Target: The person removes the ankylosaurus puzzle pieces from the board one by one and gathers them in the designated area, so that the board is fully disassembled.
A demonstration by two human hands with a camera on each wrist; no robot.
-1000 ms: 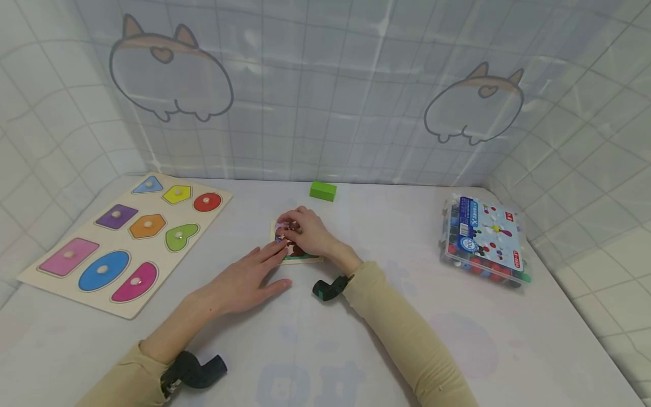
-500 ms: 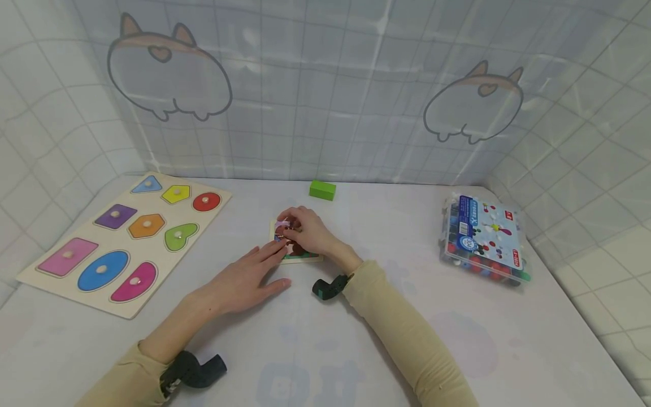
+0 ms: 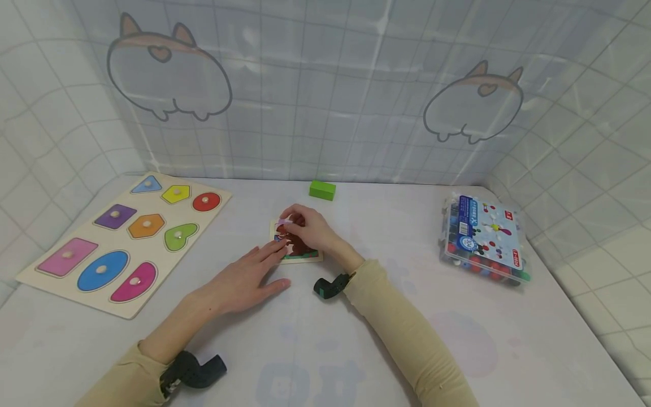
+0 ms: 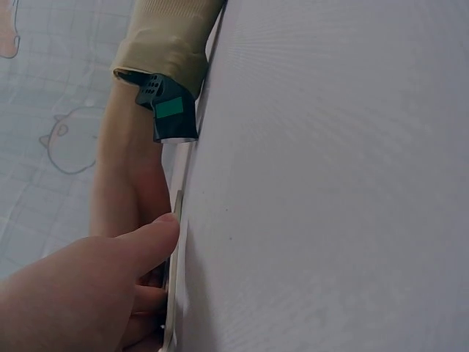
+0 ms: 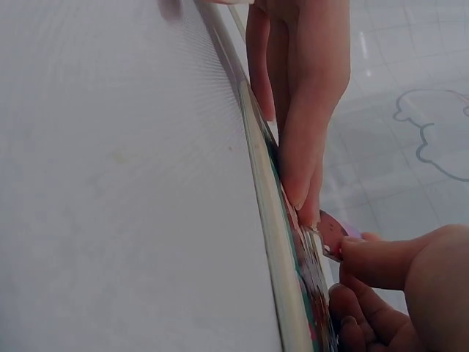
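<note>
Best steady puzzle board [image 3: 301,252] w/ L hand [image 3: 251,284], fingers straight, short of far edge of bench [image 3: 391,237]. Tilted pc [image 5: 333,233] clamped in R hand [image 3: 316,233]; ease w/o forcing.

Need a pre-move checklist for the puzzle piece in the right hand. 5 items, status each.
1. Piece gripped: ok, the right hand pinches the puzzle piece.
2. Board steadied: ok, the left hand has fingertips on the picture board.
3. Piece lying flat in the board: not ok, the right wrist view shows it tilted up from the surface.
4. Piece lined up with its slot: cannot tell, fingers hide it.
5. Work spot free of the green block: ok, it sits apart, beyond the board.
</note>
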